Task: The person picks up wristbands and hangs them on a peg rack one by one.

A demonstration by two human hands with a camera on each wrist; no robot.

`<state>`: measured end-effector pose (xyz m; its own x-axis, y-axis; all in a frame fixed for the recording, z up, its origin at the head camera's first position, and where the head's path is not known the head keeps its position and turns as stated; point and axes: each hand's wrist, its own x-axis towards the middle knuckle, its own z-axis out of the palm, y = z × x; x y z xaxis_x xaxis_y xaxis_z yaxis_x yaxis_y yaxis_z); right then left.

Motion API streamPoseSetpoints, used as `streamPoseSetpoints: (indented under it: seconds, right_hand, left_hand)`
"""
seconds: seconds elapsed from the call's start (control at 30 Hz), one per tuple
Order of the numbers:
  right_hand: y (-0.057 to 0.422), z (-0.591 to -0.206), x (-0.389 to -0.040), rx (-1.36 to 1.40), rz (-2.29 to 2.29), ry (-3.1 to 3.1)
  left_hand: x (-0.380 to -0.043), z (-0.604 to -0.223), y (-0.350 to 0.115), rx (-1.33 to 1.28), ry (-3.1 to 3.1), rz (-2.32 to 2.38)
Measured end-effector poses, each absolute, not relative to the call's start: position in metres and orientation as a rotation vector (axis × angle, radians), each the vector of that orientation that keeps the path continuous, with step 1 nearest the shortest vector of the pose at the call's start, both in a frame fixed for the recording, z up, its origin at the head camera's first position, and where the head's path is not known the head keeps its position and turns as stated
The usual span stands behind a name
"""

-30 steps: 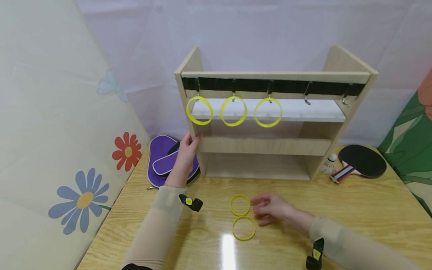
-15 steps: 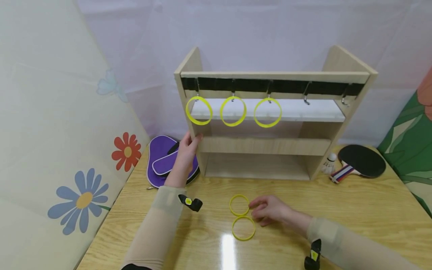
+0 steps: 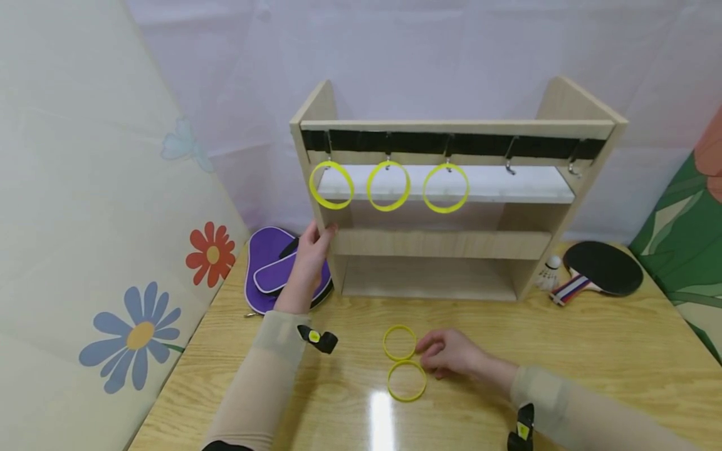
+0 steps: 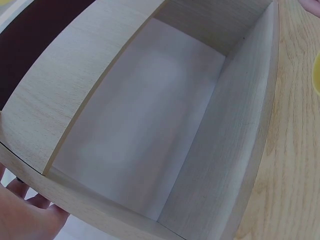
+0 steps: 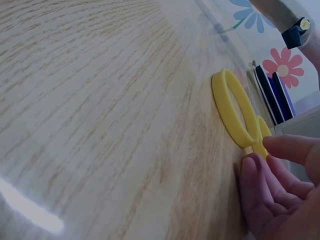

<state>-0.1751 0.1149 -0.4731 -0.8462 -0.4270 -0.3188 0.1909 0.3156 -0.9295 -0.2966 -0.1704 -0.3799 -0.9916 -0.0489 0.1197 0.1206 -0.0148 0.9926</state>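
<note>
My left hand (image 3: 311, 247) grips the left side panel of a small wooden shelf (image 3: 440, 244), thumb at the front edge and fingers along the outside; the left wrist view shows this hand (image 4: 30, 212) behind the panel. Two yellow rings lie flat on the table, the far ring (image 3: 385, 348) and the near ring (image 3: 407, 399), edges together. My right hand (image 3: 451, 352) is low over the table, its loosely bent fingertips right at the far ring's right edge. In the right wrist view the index finger (image 5: 287, 146) and thumb overlap the far ring, beyond the near ring (image 5: 227, 107).
Several metal hooks line a black strip (image 3: 479, 145) on the shelf; three yellow rings (image 3: 467, 188) hang from the left ones. A purple case (image 3: 271, 241) lies left of the shelf. On the right lie a shuttlecock (image 3: 549, 272) and a black paddle (image 3: 603, 266).
My right hand has shifted slightly left, to the far ring's edge, and its fingers have drawn closer together. My left hand stays on the shelf panel, and the rings lie where they were.
</note>
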Motion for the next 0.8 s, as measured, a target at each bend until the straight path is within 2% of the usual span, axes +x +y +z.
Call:
streamPoseSetpoints:
  seconds: [0.8]
  right_hand:
    - [0.1087, -0.478, -0.1706, -0.335, -1.521, 2.22]
  left_hand:
    - [-0.2949, -0.378, -0.1709, -0.065, -2.132, -2.148]
